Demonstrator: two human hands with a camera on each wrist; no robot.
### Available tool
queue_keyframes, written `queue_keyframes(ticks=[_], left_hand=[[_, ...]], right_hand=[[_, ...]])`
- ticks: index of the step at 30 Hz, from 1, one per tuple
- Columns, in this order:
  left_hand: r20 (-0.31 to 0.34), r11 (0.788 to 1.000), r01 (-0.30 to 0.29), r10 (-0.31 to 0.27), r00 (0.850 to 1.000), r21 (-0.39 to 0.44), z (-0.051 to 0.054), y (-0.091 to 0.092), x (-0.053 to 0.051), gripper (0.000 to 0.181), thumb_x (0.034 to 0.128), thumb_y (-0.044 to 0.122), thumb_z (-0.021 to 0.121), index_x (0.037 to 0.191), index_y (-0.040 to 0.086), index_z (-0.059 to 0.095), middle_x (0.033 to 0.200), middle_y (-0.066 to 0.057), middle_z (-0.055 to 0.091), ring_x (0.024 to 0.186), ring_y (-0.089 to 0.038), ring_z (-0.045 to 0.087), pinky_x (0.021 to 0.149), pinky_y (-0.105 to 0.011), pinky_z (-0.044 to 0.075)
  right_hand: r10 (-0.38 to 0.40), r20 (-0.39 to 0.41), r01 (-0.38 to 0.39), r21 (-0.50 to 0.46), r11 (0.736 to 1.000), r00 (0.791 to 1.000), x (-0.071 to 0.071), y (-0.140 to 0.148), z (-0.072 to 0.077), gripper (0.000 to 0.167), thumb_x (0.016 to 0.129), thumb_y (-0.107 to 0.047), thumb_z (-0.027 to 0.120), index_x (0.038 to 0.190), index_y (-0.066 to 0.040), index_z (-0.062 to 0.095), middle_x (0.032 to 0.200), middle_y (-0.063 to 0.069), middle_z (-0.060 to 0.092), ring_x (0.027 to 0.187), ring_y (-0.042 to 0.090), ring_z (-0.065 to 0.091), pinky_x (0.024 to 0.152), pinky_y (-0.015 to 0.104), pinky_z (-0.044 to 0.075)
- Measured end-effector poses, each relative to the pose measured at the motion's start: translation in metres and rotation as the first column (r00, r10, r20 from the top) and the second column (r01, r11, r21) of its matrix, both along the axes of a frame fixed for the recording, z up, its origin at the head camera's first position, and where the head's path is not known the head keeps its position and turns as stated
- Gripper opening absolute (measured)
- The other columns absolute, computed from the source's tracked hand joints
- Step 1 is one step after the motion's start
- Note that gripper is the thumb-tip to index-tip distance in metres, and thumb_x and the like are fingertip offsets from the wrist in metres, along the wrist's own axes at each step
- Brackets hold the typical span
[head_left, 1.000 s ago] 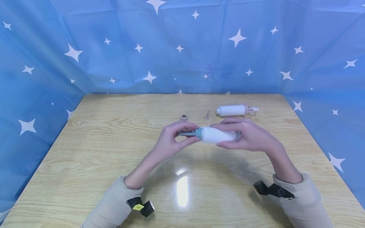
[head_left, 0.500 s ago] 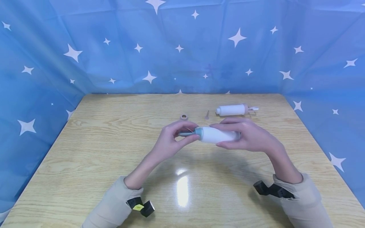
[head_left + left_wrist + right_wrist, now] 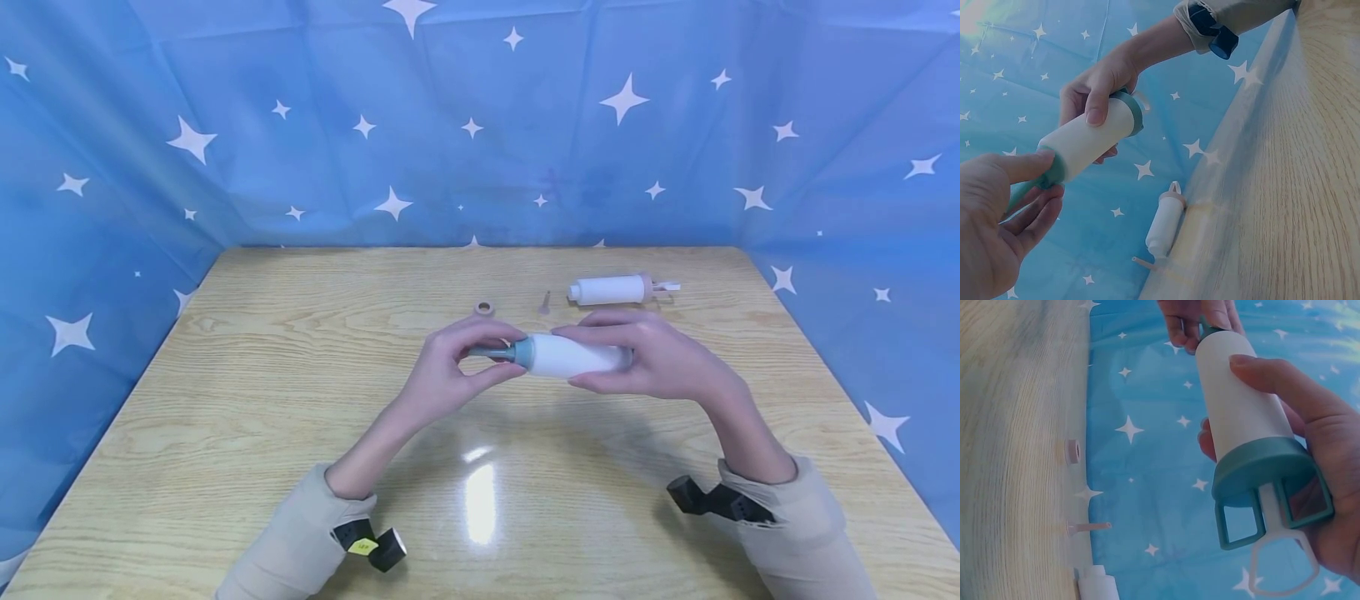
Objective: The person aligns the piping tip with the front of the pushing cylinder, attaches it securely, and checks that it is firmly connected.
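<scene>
The white tube [image 3: 562, 357] is held above the tabletop [image 3: 300, 400] between two hands. The left hand [image 3: 450, 358] pinches the teal collar [image 3: 522, 352] by the nozzle [image 3: 487, 353], thumb and fingers bent close on it; the right hand [image 3: 663, 358] has its fingers curled around the other end of the tube, near the loop handle [image 3: 1282, 534]. Whether the collar sits fully home is hard to tell behind the fingertips. Should the left hand twist at a slant, the collar could bind; should the right hand's hold slacken, the tube might turn with it or drop.
</scene>
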State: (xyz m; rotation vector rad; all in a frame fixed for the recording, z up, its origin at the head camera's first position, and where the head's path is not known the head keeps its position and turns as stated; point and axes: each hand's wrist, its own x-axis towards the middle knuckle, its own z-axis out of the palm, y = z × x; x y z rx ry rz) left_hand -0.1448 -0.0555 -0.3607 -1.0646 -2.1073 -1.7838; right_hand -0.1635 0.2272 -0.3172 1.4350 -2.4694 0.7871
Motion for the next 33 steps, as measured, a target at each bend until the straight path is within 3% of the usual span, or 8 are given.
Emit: queue_keyframes(ticks=[4,9,12,18,24,33], left_hand=[[-0.019,1.000,-0.005,0.006,1.000,0.018,-0.0012,0.0000,-0.0004,0.029,0.0851,0.000,0.080,0.113,0.002,0.073,0.112,-0.007,0.072,0.097,-0.016,0.071,0.089,-0.034,0.059],[0.005,0.999,-0.003,0.003,1.000,0.038,-0.0012,0.0004,-0.0001,0.025,0.0879,0.000,0.077,0.112,0.002,0.072,0.110,-0.007,0.071,0.099,-0.018,0.070,0.090,-0.036,0.059],[0.039,1.000,-0.003,0.002,0.999,0.024,-0.0004,-0.0001,0.0007,0.025,0.0888,0.002,0.077,0.114,0.001,0.071,0.110,-0.007,0.071,0.099,-0.018,0.070,0.089,-0.038,0.060],[0.124,0.999,0.027,-0.029,0.992,0.021,-0.0004,-0.0003,0.0016,0.022,0.0914,0.004,0.075,0.113,0.001,0.071,0.107,-0.006,0.072,0.082,-0.017,0.073,0.082,-0.039,0.062],[0.067,0.999,0.029,-0.030,0.997,0.021,0.0004,-0.0004,0.0017,0.025,0.0882,0.000,0.077,0.113,0.000,0.072,0.111,-0.008,0.072,0.097,-0.017,0.071,0.084,-0.037,0.061],[-0.001,0.999,0.040,-0.040,0.999,0.027,0.0000,-0.0011,-0.0008,0.031,0.0849,-0.003,0.079,0.115,0.000,0.072,0.112,-0.009,0.072,0.097,-0.020,0.071,0.085,-0.034,0.061]], right_hand=[[-0.006,0.008,0.005,0.004,1.000,1.000,0.0000,-0.0001,0.0002,0.048,0.080,-0.018,0.086,0.125,-0.011,0.072,0.111,0.002,0.072,0.090,0.011,0.064,0.067,0.029,0.056],[0.001,0.009,-0.001,-0.006,1.000,1.000,0.0007,-0.0010,0.0009,0.048,0.079,-0.017,0.086,0.124,-0.011,0.072,0.111,0.002,0.072,0.089,0.011,0.064,0.066,0.029,0.057],[0.001,0.005,-0.001,-0.008,1.000,1.000,0.0013,-0.0010,0.0013,0.048,0.079,-0.018,0.086,0.124,-0.011,0.072,0.111,0.003,0.072,0.089,0.012,0.064,0.066,0.029,0.057],[-0.004,0.005,0.004,-0.006,1.000,1.000,0.0022,0.0002,0.0019,0.049,0.080,-0.019,0.086,0.126,-0.011,0.071,0.112,0.004,0.072,0.089,0.012,0.064,0.066,0.028,0.056],[0.009,0.013,-0.009,-0.016,1.000,1.000,0.0013,-0.0004,0.0022,0.049,0.080,-0.017,0.086,0.126,-0.011,0.071,0.111,0.002,0.072,0.088,0.011,0.063,0.066,0.027,0.056],[0.012,0.007,-0.012,-0.022,1.000,1.000,0.0007,0.0011,0.0009,0.048,0.080,-0.018,0.086,0.125,-0.010,0.072,0.112,0.004,0.072,0.088,0.012,0.064,0.065,0.028,0.056]])
